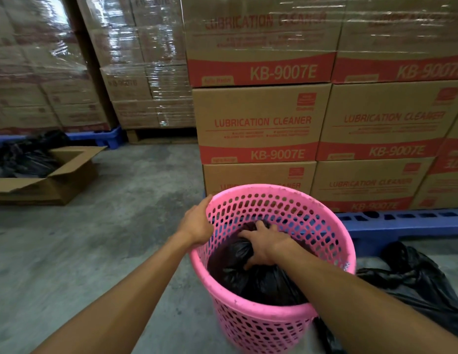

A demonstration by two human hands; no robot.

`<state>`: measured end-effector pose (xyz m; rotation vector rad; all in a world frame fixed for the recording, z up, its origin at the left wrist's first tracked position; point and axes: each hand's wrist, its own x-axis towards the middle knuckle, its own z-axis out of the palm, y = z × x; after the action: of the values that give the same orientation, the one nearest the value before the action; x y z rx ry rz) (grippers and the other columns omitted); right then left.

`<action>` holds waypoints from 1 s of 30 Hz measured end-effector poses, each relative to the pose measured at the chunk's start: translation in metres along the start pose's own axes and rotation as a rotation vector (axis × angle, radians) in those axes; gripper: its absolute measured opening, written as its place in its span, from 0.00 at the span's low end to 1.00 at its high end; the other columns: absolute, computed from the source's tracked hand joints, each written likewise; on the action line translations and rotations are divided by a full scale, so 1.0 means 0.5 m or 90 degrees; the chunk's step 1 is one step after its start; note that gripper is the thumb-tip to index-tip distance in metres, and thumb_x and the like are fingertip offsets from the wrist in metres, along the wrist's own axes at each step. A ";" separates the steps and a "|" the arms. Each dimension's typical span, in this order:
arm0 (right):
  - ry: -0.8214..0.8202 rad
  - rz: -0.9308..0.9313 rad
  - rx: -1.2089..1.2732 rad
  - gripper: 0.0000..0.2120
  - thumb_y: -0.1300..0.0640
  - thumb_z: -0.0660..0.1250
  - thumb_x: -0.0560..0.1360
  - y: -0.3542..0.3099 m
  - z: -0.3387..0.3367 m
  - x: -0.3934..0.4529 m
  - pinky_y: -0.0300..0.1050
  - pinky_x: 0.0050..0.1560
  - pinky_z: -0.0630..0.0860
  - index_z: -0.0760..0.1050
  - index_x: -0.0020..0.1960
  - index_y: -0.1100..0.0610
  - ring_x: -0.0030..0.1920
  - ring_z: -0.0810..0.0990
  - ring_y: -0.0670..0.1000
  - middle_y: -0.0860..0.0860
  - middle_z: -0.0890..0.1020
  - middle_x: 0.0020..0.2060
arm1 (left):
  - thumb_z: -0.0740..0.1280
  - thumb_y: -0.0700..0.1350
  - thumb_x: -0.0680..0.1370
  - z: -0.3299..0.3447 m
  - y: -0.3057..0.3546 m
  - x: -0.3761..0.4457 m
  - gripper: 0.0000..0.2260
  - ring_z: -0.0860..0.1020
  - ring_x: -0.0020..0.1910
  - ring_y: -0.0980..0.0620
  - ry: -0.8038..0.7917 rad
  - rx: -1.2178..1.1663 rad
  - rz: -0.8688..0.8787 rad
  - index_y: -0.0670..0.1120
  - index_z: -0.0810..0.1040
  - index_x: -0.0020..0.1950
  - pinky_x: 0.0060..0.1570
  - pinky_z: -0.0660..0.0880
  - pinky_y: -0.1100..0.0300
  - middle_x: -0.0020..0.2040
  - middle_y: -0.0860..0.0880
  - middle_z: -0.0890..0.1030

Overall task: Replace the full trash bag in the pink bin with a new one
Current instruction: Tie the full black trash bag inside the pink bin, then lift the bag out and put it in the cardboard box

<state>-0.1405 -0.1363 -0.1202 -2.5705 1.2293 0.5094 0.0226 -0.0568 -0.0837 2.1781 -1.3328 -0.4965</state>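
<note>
My bin (274, 320) stands on the floor (107, 251) straight ahead of me at twelve o'clock; the full bag (261, 282) sits inside it, below the rim; my right hand (263, 247) is down in the bin on top of that bag, fingers closed around its gathered neck; my left hand (197, 223) rests on the rim at ten o'clock; a loose bag (412, 284) lies on the floor touching the bin at three o'clock; behind the bin, stacked cartons (325, 123) sit on a pallet (406, 223) from twelve to two o'clock; an open box (56, 180) holding more bags (23, 157) lies well apart at ten o'clock, wrapped stacks (82, 62) behind it.
</note>
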 end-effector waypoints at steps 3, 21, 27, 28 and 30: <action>0.033 -0.010 0.019 0.32 0.46 0.70 0.74 0.014 0.008 0.008 0.71 0.67 0.65 0.60 0.74 0.39 0.73 0.56 0.68 0.56 0.59 0.73 | 0.58 0.30 0.71 0.002 -0.008 0.001 0.37 0.76 0.62 0.41 0.000 -0.006 -0.004 0.51 0.59 0.78 0.61 0.75 0.49 0.67 0.42 0.76; 0.088 -0.026 0.037 0.21 0.61 0.59 0.78 0.008 -0.319 -0.168 0.62 0.61 0.71 0.69 0.70 0.48 0.66 0.64 0.65 0.58 0.66 0.67 | 0.60 0.40 0.77 -0.162 0.076 -0.026 0.26 0.69 0.71 0.41 -0.151 -0.056 -0.205 0.49 0.64 0.76 0.69 0.67 0.49 0.74 0.43 0.70; 0.044 -0.005 0.030 0.20 0.61 0.58 0.81 -0.092 -0.594 -0.268 0.63 0.60 0.72 0.67 0.71 0.48 0.66 0.62 0.64 0.56 0.63 0.68 | 0.56 0.52 0.80 -0.513 0.157 -0.085 0.23 0.69 0.71 0.43 -0.066 0.159 -0.223 0.49 0.64 0.75 0.70 0.63 0.45 0.72 0.43 0.71; 0.047 -0.008 0.033 0.20 0.60 0.59 0.80 -0.117 -0.642 -0.279 0.63 0.60 0.72 0.67 0.71 0.48 0.66 0.62 0.64 0.56 0.64 0.67 | 0.55 0.52 0.80 -0.578 0.165 -0.096 0.22 0.69 0.71 0.44 -0.052 0.176 -0.233 0.49 0.65 0.74 0.70 0.63 0.45 0.72 0.44 0.71; 0.059 -0.018 0.048 0.19 0.58 0.60 0.80 -0.176 -0.737 -0.297 0.63 0.59 0.73 0.68 0.70 0.48 0.67 0.62 0.64 0.56 0.65 0.67 | 0.55 0.53 0.80 -0.705 0.175 -0.119 0.22 0.68 0.71 0.44 -0.026 0.195 -0.255 0.49 0.66 0.74 0.70 0.61 0.45 0.72 0.45 0.71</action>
<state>-0.0829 -0.1126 0.2820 -2.5699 1.2150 0.3346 0.1324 0.0518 0.2502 2.7238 -1.0461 -0.5120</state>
